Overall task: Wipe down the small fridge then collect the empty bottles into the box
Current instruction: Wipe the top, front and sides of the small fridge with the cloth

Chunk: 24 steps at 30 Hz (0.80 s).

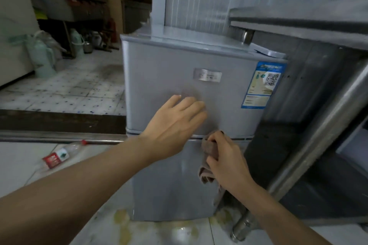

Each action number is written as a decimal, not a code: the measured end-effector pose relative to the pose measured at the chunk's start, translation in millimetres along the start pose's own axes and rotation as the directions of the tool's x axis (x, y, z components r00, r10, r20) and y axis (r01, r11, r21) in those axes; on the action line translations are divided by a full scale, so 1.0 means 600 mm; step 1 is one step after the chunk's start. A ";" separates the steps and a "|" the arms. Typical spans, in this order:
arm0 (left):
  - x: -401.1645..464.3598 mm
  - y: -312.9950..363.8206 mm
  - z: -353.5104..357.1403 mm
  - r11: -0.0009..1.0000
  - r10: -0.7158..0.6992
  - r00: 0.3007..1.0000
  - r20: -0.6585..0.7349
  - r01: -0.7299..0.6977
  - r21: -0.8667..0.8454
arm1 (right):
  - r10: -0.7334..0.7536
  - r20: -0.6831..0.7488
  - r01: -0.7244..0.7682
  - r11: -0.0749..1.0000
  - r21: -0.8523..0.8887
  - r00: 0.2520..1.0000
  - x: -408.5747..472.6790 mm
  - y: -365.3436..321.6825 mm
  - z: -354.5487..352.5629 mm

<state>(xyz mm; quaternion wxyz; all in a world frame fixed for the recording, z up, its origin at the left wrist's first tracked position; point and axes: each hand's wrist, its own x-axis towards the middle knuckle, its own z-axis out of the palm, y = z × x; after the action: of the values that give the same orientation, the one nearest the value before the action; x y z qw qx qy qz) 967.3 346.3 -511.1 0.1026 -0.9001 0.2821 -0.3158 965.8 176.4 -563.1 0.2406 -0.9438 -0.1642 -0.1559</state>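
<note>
A small two-door silver-grey fridge point(179, 77) stands upright on the floor directly ahead, its door seam running level between the two hands. The left hand point(175, 123) rests flat on the upper door, fingers point(196, 105) spread and holding nothing. The right hand point(227, 157), just below at the seam, has fingers curled tight around a bunched brown cloth point(207, 165) touching the lower door; a clear empty plastic bottle with a red label point(59, 155) lies on its side on the floor, well left.

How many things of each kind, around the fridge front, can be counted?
Small silver two-door fridge: 1
Brown cloth, in the right hand's grip: 1
Clear plastic bottle with red label, lying on the floor: 1
Blue sticker on the door: 1
Total: 4
</note>
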 end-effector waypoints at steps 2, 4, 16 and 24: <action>-0.007 -0.016 -0.022 0.997 0.014 0.999 0.046 -0.011 -0.079 | 0.057 0.059 -0.061 0.996 0.060 0.997 0.006 -0.029 -0.010; -0.016 -0.038 -0.049 0.991 0.019 0.993 0.117 -0.003 -0.134 | 0.092 0.140 -0.104 0.991 0.081 0.986 0.012 -0.060 -0.028; -0.026 -0.220 -0.276 0.937 0.002 0.808 0.589 0.204 -0.283 | 0.164 0.341 -0.226 0.962 0.151 0.925 0.094 -0.283 -0.254; 0.035 -0.364 -0.440 0.931 -0.006 0.729 0.684 0.254 -0.263 | 0.279 0.375 -0.340 0.935 0.104 0.884 0.187 -0.416 -0.405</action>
<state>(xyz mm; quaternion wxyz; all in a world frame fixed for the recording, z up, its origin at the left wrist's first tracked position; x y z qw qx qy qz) 912.3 511.5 -215.2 0.0183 -0.9742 0.2110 0.0775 918.1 286.9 -217.7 0.3069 -0.9469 -0.0641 0.0717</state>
